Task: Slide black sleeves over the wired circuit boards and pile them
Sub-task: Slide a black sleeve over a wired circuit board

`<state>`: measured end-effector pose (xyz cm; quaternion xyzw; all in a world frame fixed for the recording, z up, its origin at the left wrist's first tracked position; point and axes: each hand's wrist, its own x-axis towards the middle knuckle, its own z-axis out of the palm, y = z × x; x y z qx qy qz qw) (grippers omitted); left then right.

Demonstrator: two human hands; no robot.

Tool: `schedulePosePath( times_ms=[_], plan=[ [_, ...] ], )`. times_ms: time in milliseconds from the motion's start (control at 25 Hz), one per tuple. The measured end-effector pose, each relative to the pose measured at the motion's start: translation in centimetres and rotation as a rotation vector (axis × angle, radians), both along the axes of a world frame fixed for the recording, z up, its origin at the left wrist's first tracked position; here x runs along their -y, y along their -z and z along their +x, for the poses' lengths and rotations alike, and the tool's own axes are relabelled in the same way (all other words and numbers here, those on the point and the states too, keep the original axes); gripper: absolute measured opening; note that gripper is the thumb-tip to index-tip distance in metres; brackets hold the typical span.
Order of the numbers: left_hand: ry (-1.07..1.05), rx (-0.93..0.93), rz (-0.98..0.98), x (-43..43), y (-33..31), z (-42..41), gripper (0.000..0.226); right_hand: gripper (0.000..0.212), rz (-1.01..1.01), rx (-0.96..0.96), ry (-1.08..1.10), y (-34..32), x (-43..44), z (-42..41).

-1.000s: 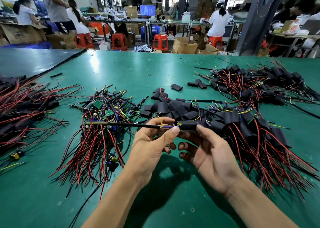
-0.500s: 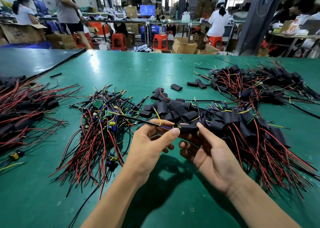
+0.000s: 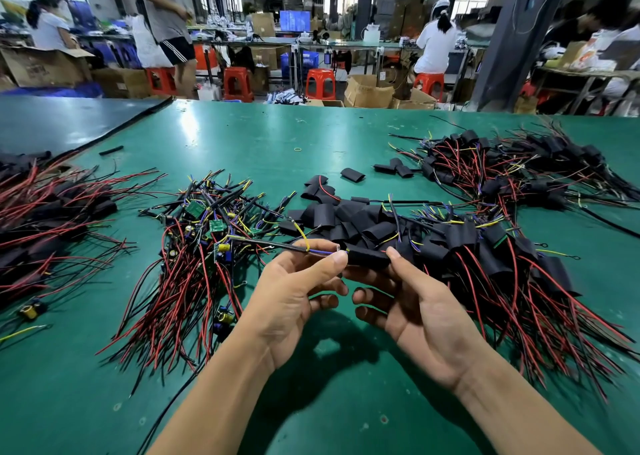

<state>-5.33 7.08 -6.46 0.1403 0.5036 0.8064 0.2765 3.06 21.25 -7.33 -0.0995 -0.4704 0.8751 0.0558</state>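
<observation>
Short black plastic tube sleeve (image 3: pixel 369 257) pinched in right hand (image 3: pixel 419 309), long axis sideways, open mouth facing left hand (image 3: pixel 294 298) just beside it, clamped on thin blue-and-yellow wire lead (image 3: pixel 320 252) running in line from that mouth; circuit board hidden.

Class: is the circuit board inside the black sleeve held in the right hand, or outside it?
Apparently inside: only thin wires leave the sleeve toward the left hand; no board shows between the hands.

Table (image 3: pixel 311 136) is showing plain green. Sleeves (image 3: pixel 349 215) are showing black. Boards (image 3: pixel 215 226) are showing green, trailing red, black and yellow wires (image 3: pixel 194 298). Stools (image 3: pixel 320 82) beyond the far edge are showing red.
</observation>
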Motion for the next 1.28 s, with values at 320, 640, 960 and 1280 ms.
schedulePosePath(
  times_ms=[320,640,960,1280],
  plan=[
    [-0.074,-0.008,-0.045,-0.12,0.06,0.26,0.024,0.032,0.059,-0.032,0.111,0.11,0.12,-0.13],
    [-0.047,-0.062,-0.031,0.04,0.02,0.19,0.027,0.052,0.073,-0.104,0.014,-0.13,0.04,0.18],
    [-0.015,-0.09,-0.048,0.24,0.18,0.05,0.026,0.037,0.048,-0.107,0.056,0.15,-0.27,0.03],
    [-0.055,-0.14,-0.057,0.12,0.34,0.19,0.026,0.034,0.047,-0.113,0.075,-0.04,-0.13,0.08]
  ],
)
